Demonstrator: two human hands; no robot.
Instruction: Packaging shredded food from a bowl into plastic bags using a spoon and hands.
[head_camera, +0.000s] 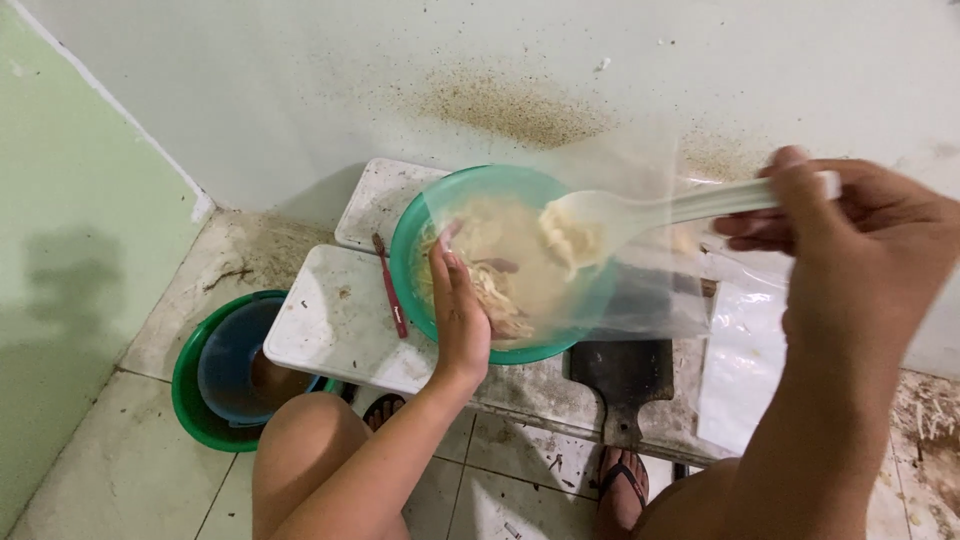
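My left hand (460, 315) holds a clear plastic bag (640, 250) open by its edge, in front of a green bowl (415, 225) filled with pale shredded food (500, 270). My right hand (850, 235) grips the handle of a white plastic spoon (600, 215), whose scoop carries a lump of the food inside the bag's mouth. The bowl rests on a low white board (330, 320) on the floor.
A red-handled knife (390, 285) lies on the board left of the bowl. A dark cutting board (625, 385) and more plastic bags (745, 360) lie to the right. A green basin holding a blue one (225, 370) stands at left. My knees and sandalled feet are below.
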